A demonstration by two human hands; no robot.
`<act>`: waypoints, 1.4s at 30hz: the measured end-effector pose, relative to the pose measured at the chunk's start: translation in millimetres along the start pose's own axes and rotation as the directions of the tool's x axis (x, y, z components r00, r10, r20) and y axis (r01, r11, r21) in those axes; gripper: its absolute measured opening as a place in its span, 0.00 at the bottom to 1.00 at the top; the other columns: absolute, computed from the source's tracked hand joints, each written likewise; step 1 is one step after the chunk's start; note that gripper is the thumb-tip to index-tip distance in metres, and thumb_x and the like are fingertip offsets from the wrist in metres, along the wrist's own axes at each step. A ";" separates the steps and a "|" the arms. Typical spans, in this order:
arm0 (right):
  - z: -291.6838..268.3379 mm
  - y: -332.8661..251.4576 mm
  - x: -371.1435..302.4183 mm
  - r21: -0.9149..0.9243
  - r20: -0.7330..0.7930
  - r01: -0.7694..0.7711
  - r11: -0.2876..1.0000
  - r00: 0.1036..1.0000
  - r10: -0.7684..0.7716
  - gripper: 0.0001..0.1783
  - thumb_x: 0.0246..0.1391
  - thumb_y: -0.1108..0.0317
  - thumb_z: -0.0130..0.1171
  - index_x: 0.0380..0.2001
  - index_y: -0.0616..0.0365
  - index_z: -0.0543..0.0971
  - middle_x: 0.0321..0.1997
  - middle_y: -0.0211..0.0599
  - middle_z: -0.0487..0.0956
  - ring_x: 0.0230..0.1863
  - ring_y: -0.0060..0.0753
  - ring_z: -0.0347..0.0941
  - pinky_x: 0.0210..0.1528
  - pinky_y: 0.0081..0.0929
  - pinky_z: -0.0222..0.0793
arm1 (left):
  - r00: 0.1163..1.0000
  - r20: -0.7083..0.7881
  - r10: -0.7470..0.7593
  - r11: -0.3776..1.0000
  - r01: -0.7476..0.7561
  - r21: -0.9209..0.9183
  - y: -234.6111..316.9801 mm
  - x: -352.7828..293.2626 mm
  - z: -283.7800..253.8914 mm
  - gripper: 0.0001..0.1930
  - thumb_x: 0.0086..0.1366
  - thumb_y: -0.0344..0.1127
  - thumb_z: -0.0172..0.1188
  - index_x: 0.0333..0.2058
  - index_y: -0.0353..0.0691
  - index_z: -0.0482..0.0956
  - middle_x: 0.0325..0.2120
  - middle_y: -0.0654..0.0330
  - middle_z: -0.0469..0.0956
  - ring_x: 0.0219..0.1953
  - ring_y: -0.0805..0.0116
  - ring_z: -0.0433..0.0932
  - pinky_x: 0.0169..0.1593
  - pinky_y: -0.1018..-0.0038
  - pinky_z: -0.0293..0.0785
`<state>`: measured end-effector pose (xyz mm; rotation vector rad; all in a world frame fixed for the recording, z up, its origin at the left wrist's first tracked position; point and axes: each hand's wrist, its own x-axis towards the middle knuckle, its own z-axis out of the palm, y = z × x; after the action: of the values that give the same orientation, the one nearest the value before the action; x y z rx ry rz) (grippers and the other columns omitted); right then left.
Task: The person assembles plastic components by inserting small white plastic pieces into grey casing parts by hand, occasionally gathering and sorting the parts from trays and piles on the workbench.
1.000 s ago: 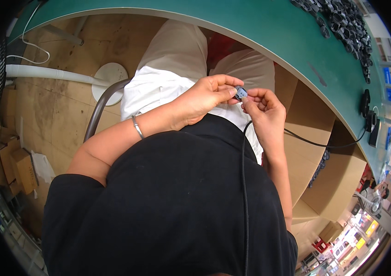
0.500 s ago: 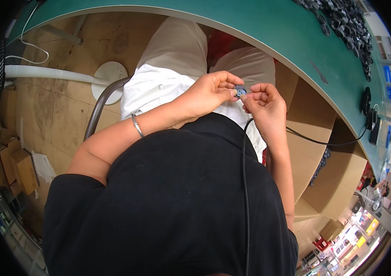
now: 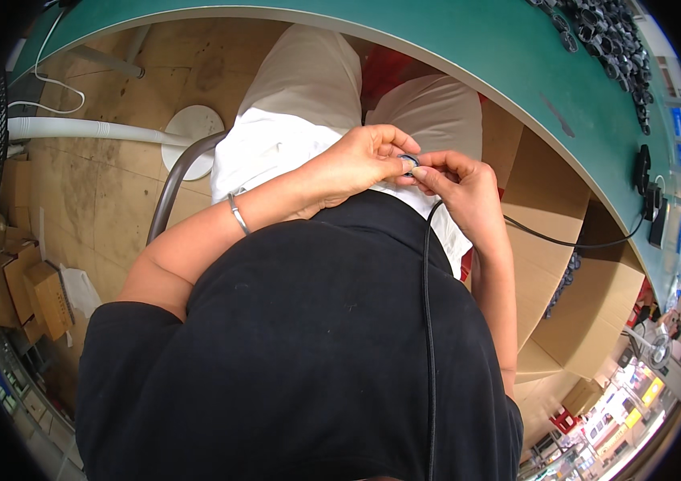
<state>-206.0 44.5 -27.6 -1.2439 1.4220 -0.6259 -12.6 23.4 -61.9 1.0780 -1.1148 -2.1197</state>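
Above my lap, my left hand [image 3: 366,163] pinches a small round dark part [image 3: 410,163] with a bluish face. My right hand [image 3: 465,189] meets it from the other side, thumb and forefinger closed on the same part. Fingers cover most of it, so its exact kind does not show. On the green table [image 3: 468,40], at the far right, lies a heap of black ring-shaped parts [image 3: 597,40].
Below the table edge on the right stand open cardboard boxes [image 3: 545,224], with dark parts inside one. A black cable [image 3: 565,242] runs from the table to my body. At left are a white-poled fan stand [image 3: 100,128] and small cartons [image 3: 45,297].
My right hand has come left, closer to my left hand. Its fingers now hide more of the small round part, which has turned and shows less of its face.
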 end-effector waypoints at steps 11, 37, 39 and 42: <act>6.8 7.9 1.1 0.036 0.006 0.020 0.999 1.000 -0.020 0.08 0.57 0.76 0.61 0.39 0.67 0.82 0.29 0.32 0.83 0.32 0.16 0.77 0.37 0.17 0.74 | 0.989 -0.119 0.088 0.996 -0.090 -0.007 -6.1 -0.3 5.9 0.10 0.63 0.25 0.57 0.43 0.29 0.73 0.36 0.56 0.78 0.40 0.72 0.80 0.45 0.78 0.77; -3.6 24.4 13.7 0.269 0.087 -0.098 0.958 0.993 0.077 0.10 0.55 0.73 0.65 0.40 0.67 0.80 0.31 0.32 0.82 0.32 0.18 0.75 0.37 0.17 0.71 | 0.994 -0.086 0.068 0.996 -0.062 0.066 -2.7 -2.2 8.0 0.18 0.71 0.27 0.49 0.58 0.29 0.68 0.40 0.53 0.79 0.43 0.70 0.80 0.47 0.78 0.76; -4.2 27.5 12.8 0.204 0.094 -0.076 0.976 0.994 0.058 0.10 0.55 0.73 0.65 0.39 0.67 0.80 0.31 0.32 0.82 0.31 0.18 0.75 0.36 0.18 0.71 | 0.996 -0.084 0.023 0.997 -0.017 0.075 -4.2 -1.9 8.2 0.18 0.71 0.27 0.49 0.58 0.29 0.68 0.40 0.53 0.80 0.43 0.70 0.80 0.47 0.78 0.76; -2.3 22.9 8.1 -0.007 0.108 -0.001 1.000 0.994 0.002 0.09 0.56 0.72 0.65 0.38 0.67 0.80 0.30 0.32 0.82 0.30 0.18 0.75 0.35 0.18 0.71 | 0.996 -0.078 -0.043 0.996 0.048 0.072 -4.2 -2.9 9.4 0.18 0.71 0.28 0.51 0.57 0.28 0.68 0.39 0.53 0.80 0.43 0.69 0.81 0.46 0.78 0.77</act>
<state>-214.8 43.6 -50.4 -1.2633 1.3365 -0.5446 -19.1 31.8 -60.9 1.2192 -1.1501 -2.0675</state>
